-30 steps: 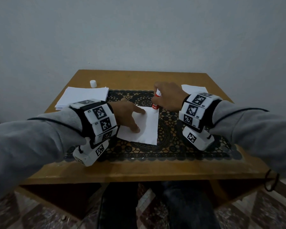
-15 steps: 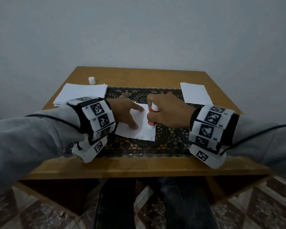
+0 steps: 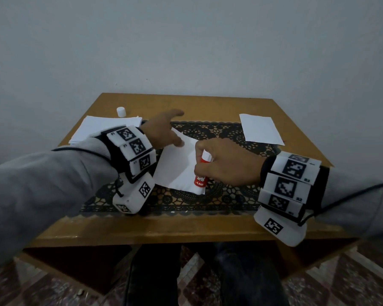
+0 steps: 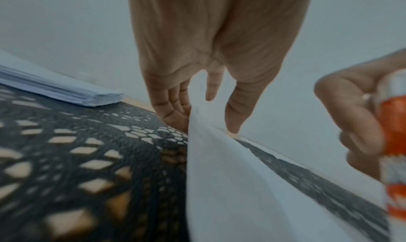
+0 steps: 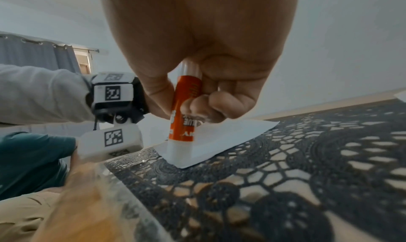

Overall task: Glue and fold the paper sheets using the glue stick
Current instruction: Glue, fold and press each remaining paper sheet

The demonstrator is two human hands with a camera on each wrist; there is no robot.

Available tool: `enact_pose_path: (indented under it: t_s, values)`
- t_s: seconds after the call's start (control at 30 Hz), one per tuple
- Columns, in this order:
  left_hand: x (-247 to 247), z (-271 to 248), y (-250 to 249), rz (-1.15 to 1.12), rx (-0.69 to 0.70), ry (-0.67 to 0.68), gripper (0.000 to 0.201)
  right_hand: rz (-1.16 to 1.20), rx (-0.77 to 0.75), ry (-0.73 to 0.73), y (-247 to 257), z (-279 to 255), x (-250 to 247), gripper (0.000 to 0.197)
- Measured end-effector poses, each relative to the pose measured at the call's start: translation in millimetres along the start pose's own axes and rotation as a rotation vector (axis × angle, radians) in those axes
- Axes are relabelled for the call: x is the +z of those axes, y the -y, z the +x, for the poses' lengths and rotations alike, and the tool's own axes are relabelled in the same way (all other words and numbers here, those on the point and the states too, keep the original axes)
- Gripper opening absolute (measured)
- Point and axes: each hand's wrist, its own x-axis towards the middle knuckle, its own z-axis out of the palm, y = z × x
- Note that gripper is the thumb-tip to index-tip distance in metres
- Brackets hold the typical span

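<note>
A white paper sheet (image 3: 177, 166) lies on the black lace mat (image 3: 230, 195) in the middle of the table. My left hand (image 3: 167, 131) rests on its far left corner with straight, spread fingers (image 4: 232, 120) pressing it down. My right hand (image 3: 219, 166) grips a red and white glue stick (image 3: 200, 176) upright. In the right wrist view the glue stick (image 5: 184, 117) has its white tip down on the sheet's (image 5: 230, 134) near right corner. The glue stick also shows at the right edge of the left wrist view (image 4: 393, 141).
A stack of white sheets (image 3: 102, 129) lies at the table's back left, with the white glue cap (image 3: 121, 111) just behind it. A single sheet (image 3: 260, 129) lies at the back right. The wooden table's front edge (image 3: 186, 228) is near my wrists.
My right hand has drawn the glue stick along the sheet's right edge from the far corner to the near corner. My left hand has shifted toward the far left corner with fingers spread.
</note>
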Motion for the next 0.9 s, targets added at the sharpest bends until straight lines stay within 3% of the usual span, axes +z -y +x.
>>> enact_pose_path:
  t_s: [0.07,0.13,0.3,0.43,0.63,0.8,0.9]
  values:
    - [-9,4,-4,-0.069,0.045,-0.031,0.074,0.005,0.009,0.014,-1,0,-2,0.019]
    - [-20,5,-5,-0.099,0.082,0.025,0.066,0.004,0.022,0.018,-3,0,-7,0.02]
    - [-42,-1,3,-0.053,0.105,0.397,0.05,0.1,0.091,-0.071,-19,2,-29,0.016]
    - [-43,-12,7,-0.036,0.007,0.526,0.044,0.06,0.133,-0.128,-33,6,-45,0.017]
    - [-24,-22,13,0.034,0.006,0.481,0.044,-0.226,0.204,-0.265,-48,19,-54,0.035]
    - [-9,-24,13,0.183,0.022,0.449,0.044,0.089,0.241,-0.266,-44,19,-45,0.016]
    - [-1,-24,15,0.232,0.076,0.384,0.033,-0.001,0.167,-0.267,-34,21,-34,0.016]
